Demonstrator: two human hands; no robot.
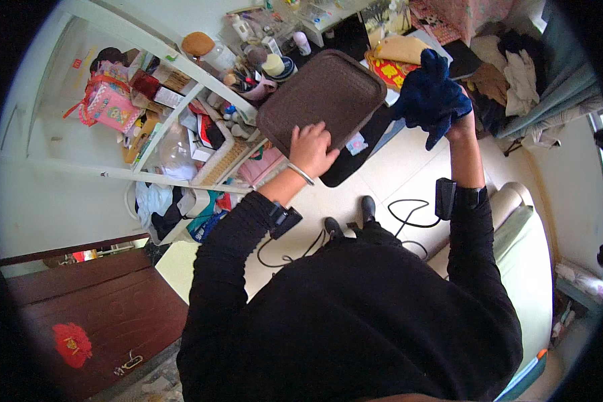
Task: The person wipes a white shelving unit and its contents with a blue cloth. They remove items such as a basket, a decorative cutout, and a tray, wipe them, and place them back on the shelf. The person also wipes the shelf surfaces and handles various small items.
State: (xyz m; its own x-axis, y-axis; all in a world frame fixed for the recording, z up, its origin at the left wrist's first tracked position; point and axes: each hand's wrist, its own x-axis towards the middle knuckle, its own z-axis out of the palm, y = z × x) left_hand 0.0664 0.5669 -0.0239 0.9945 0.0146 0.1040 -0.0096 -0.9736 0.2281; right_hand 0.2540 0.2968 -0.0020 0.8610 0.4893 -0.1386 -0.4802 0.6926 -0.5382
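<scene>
A dark brown rectangular tray (331, 87) with rounded corners lies at the front of the cluttered desk. My left hand (311, 151) rests on the tray's near edge, fingers apart on its surface and thumb out to the side. A metal bangle is on that wrist. To the right of the tray, my right hand (462, 125) is raised and closed on a bunched dark blue cloth (435, 97). The cloth covers most of the fingers and hangs down in loose folds.
Bottles, jars and brushes crowd the desk behind the tray. At left stands a white-framed shelf (174, 127) full of small goods. Clothes (519, 80) are heaped at the far right. Black cables (409, 218) lie on the tiled floor near my feet, beside a pale couch (526, 268).
</scene>
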